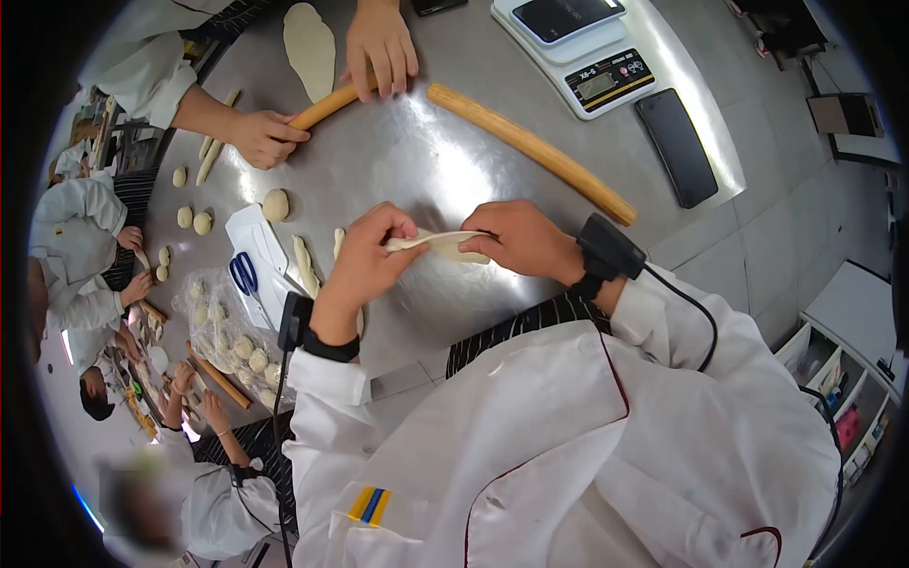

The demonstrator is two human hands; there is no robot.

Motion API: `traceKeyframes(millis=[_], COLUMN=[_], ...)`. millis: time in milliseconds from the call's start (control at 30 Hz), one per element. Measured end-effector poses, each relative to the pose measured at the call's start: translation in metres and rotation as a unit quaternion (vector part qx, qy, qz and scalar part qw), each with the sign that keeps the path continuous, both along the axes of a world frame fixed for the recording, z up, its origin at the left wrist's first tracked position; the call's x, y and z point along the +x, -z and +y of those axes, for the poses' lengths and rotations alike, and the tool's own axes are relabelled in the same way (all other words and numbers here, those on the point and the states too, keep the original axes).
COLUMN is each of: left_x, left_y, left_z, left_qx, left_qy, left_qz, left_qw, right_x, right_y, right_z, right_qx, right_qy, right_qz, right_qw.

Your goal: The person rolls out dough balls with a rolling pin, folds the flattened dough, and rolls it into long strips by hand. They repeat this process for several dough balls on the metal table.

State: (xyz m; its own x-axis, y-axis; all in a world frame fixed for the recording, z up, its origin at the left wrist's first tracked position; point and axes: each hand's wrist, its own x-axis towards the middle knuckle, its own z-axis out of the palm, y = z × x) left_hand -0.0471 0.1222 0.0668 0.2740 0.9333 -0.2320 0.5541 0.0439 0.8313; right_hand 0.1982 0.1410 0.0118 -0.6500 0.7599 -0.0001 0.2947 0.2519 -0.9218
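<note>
A thin flat piece of dough (443,244) is stretched between my two hands, just above the steel table (398,170). My left hand (371,254) pinches its left end between thumb and fingers. At the other end, my right hand (530,239) grips the dough with the thumb on top. Beyond my right hand lies a wooden rolling pin (530,151), which nothing touches. Left of my left hand are rolled dough strips (305,265), partly hidden by the wrist, and a round dough ball (276,205).
Across the table, a co-worker's hands (379,52) hold another rolling pin (327,106) near a flat dough oval (311,52). Blue-handled scissors (244,275) rest on a white scraper (256,241). Plastic covers dough balls (241,346). A scale (587,71) and phone (677,147) sit right.
</note>
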Motion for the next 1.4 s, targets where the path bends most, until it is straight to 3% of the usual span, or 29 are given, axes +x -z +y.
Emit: traceKeyframes(millis=[33, 100, 267, 333, 367, 433, 500, 567, 633, 667, 733, 767, 833, 867, 933, 967, 1033, 1067, 1100, 1167, 1267, 1400], left_x=[-0.007, -0.023, -0.032, -0.020, -0.012, 0.003, 0.025, 0.054, 0.062, 0.061, 0.058, 0.054, 0.051, 0.049, 0.052, 0.053, 0.055, 0.050, 0.052, 0.053, 0.049, 0.038], left_y=[-0.004, -0.018, -0.060, -0.070, -0.068, -0.037, 0.022, 0.058, 0.060, 0.055, 0.053, 0.056, 0.053, 0.051, 0.018, 0.021, 0.035, 0.062, 0.070, 0.078, 0.078, 0.064], left_z=[-0.007, -0.010, -0.009, -0.018, -0.023, -0.034, -0.057, -0.100, -0.126, -0.141, -0.161, -0.157, -0.137, -0.127, -0.089, -0.085, -0.071, -0.075, -0.082, -0.086, -0.067, 0.005], left_qx=[0.040, 0.030, 0.156, 0.222, 0.282, 0.326, 0.340, 0.287, 0.251, 0.217, 0.167, 0.173, 0.230, 0.232, 0.395, 0.390, 0.266, 0.191, 0.189, 0.210, 0.189, 0.136], left_qy=[0.007, -0.015, -0.016, -0.018, -0.014, -0.008, 0.003, -0.007, -0.018, -0.032, -0.073, -0.071, -0.144, -0.146, -0.199, -0.195, -0.140, -0.086, -0.084, -0.135, -0.132, -0.145], left_qz=[-0.032, -0.092, -0.073, -0.026, 0.027, 0.086, 0.153, 0.197, 0.250, 0.236, 0.179, 0.180, 0.078, 0.079, 0.236, 0.233, 0.416, 0.428, 0.428, 0.402, 0.413, 0.476], left_qw=[0.999, 0.995, 0.985, 0.974, 0.959, 0.941, 0.928, 0.938, 0.935, 0.947, 0.967, 0.966, 0.959, 0.958, 0.865, 0.869, 0.858, 0.879, 0.880, 0.881, 0.881, 0.857], right_x=[0.004, 0.008, 0.011, 0.021, 0.026, 0.041, 0.063, 0.089, 0.110, 0.115, 0.125, 0.126, 0.124, 0.127, 0.119, 0.116, 0.109, 0.106, 0.102, 0.090, 0.070, 0.048], right_y=[-0.012, -0.038, -0.100, -0.106, -0.103, -0.083, -0.027, -0.011, -0.014, -0.010, -0.007, -0.006, -0.012, -0.024, -0.034, -0.035, -0.012, -0.002, -0.005, -0.009, 0.004, 0.019], right_z=[0.003, 0.015, 0.065, 0.071, 0.069, 0.059, 0.034, 0.002, -0.006, 0.000, 0.004, 0.012, 0.026, 0.032, 0.036, 0.032, 0.022, 0.016, 0.006, -0.009, -0.002, 0.071], right_qx=[0.002, -0.161, -0.150, 0.179, 0.177, 0.337, 0.341, 0.338, 0.373, 0.372, 0.308, 0.312, 0.194, 0.240, 0.281, 0.320, 0.322, 0.321, 0.318, 0.362, 0.326, 0.374], right_qy=[-0.007, 0.003, -0.084, -0.119, -0.126, -0.116, -0.141, -0.162, 0.019, 0.016, 0.174, 0.178, 0.131, 0.089, 0.036, -0.017, -0.043, -0.073, -0.073, 0.026, 0.099, 0.095], right_qz=[-0.002, 0.030, -0.009, 0.069, 0.061, -0.017, -0.077, -0.133, -0.174, -0.173, -0.338, -0.336, -0.294, -0.277, -0.263, -0.250, -0.270, -0.285, -0.285, -0.371, -0.399, -0.337], right_qw=[1.000, 0.987, 0.985, 0.974, 0.974, 0.934, 0.926, 0.918, 0.911, 0.912, 0.872, 0.871, 0.927, 0.926, 0.922, 0.914, 0.906, 0.900, 0.901, 0.855, 0.851, 0.859])
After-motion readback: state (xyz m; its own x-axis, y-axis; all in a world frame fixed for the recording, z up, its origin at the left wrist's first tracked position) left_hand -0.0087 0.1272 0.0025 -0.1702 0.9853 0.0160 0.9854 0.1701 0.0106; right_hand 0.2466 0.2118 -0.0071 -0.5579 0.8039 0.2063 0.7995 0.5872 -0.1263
